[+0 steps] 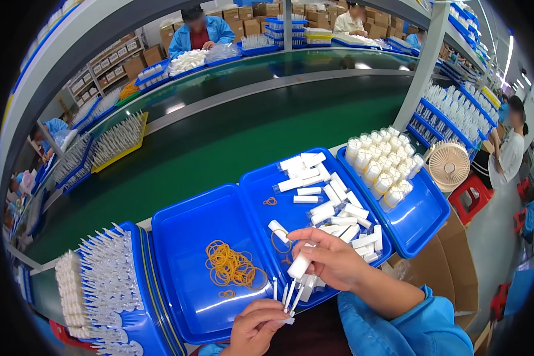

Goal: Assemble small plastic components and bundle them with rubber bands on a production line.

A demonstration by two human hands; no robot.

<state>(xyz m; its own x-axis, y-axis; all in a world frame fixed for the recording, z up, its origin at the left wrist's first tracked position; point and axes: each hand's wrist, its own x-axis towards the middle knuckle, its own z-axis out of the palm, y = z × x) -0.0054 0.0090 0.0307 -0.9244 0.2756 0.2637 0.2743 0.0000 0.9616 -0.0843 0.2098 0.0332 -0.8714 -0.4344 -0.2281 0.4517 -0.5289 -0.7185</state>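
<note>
My right hand [333,261] pinches a white rectangular piece [301,264] above the near edge of the middle blue tray [252,204]. A rubber band [277,243] hangs in a loop by its fingertips. Lower and to the left, my left hand [256,329] is closed on several thin white sticks [289,295] that stand up toward the white piece. Whether sticks and piece are joined, I cannot tell. Loose white rectangular pieces with clear ends [338,207] lie scattered in the middle tray. A tangle of yellow rubber bands [228,264] rests in the left blue tray [190,237].
At the right, a blue tray [424,216] holds banded white bundles [380,160]. Trays of upright clear-and-white parts [110,273] stand at far left. Beyond runs a green conveyor belt [267,124]. A metal post [424,65] and a fan [449,165] stand right. Co-workers [202,35] sit opposite.
</note>
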